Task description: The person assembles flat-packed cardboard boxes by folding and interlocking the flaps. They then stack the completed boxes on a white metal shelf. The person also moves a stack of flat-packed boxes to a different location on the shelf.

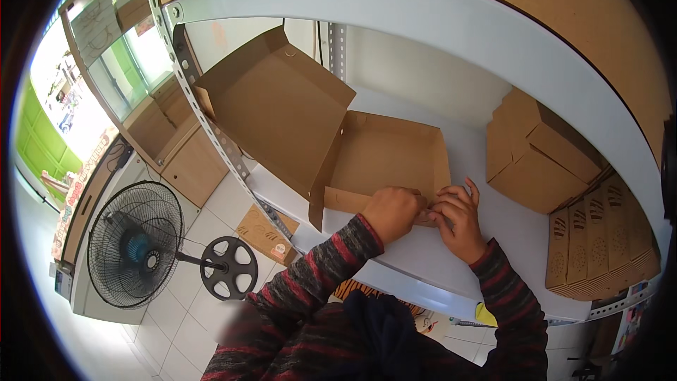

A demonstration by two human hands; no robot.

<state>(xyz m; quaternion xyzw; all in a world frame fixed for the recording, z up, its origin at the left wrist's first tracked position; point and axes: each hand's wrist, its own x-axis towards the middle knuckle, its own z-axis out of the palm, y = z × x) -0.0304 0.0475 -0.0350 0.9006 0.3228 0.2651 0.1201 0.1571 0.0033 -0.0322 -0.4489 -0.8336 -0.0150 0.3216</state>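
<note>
The near wall of the cardboard box (384,159) is being folded, pinched between left hand (391,213) and right hand (460,220), both clamped on it; tucking the flap seems called for next

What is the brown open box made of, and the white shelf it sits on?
The brown open flat box looks like plain matte cardboard: dull brown, thin walls, folded creases. The white shelf seems painted metal or coated board; it is smooth, and its grey upright post has punched holes. Both hands touch the box's front flap.

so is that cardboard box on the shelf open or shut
Open: the cardboard box has its lid raised, empty inside; both hands press its front edge.
</note>
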